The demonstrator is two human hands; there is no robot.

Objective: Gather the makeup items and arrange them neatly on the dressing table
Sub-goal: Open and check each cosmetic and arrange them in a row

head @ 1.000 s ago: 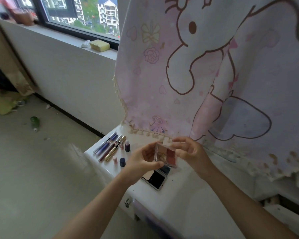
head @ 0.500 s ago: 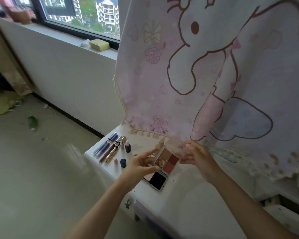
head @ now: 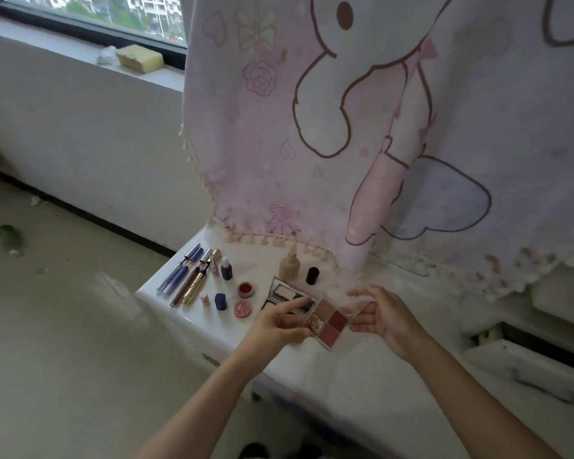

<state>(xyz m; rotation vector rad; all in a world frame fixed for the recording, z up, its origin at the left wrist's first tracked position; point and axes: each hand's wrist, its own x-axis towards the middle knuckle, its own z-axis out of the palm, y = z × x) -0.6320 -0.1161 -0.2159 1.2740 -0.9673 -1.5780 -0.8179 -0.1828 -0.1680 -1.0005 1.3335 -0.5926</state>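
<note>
Newly opened and lowered, the palette was pinched by left hand and right hand, ready for counter placement.

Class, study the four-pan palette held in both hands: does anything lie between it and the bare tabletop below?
Partly. The mirrored compact lies open on the dressing table just behind the four-pan palette, under the fingers of the left hand. Toward the table's front edge, below the right hand, nothing visible blocks it.

Glossy white dressing table; clear plastic palette.
</note>
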